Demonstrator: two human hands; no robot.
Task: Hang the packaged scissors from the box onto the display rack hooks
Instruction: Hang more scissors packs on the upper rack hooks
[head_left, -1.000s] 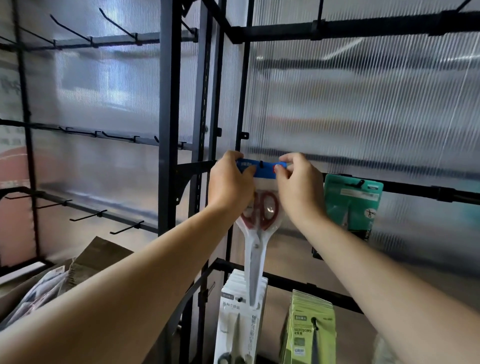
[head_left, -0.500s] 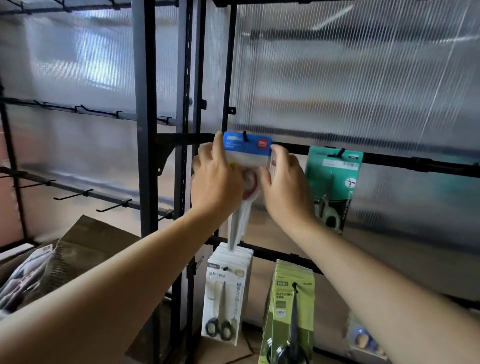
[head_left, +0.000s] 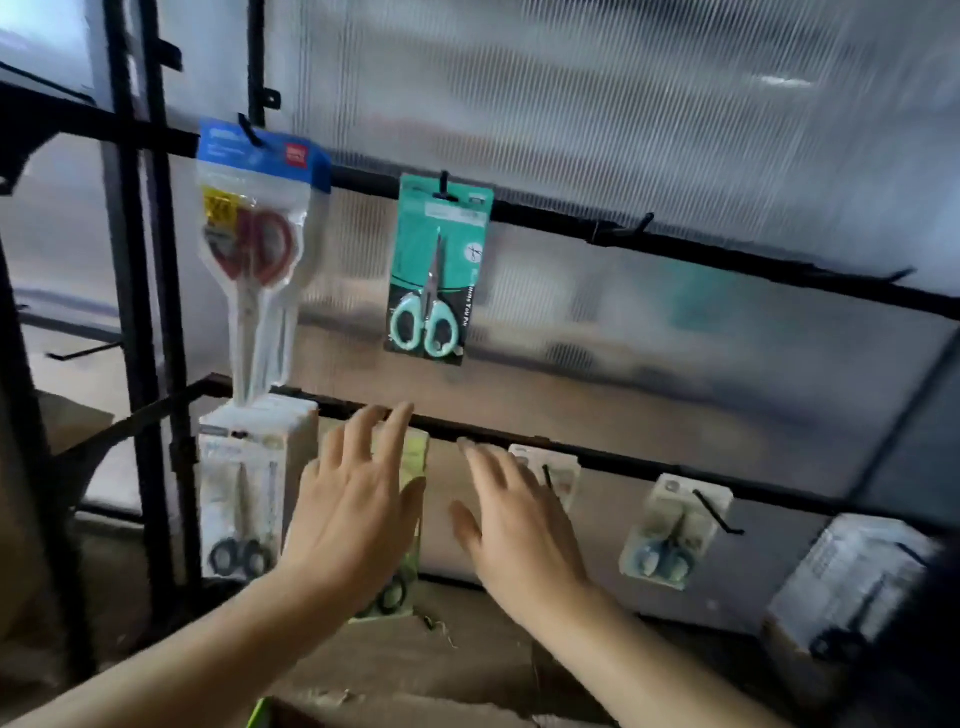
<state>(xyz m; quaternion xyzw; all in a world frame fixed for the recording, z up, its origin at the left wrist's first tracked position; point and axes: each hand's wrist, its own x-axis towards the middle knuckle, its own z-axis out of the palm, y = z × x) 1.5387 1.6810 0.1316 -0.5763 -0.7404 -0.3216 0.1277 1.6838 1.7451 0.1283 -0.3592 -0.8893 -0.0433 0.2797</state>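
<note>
Head view: the red-handled scissors in a clear, blue-topped pack hang on a black wire hook at the upper black rail's left end. The left hand and right hand hover empty, fingers spread. Best to grip the next pack by its header, hole clear.

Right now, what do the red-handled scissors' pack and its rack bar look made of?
Red-handled scissors' pack: clear, glossy plastic pouch, since the scissors show through; blue header may be card or print. Rack bar: probably metal, matte black coat, thin and straight; blur leaves it open.
</note>
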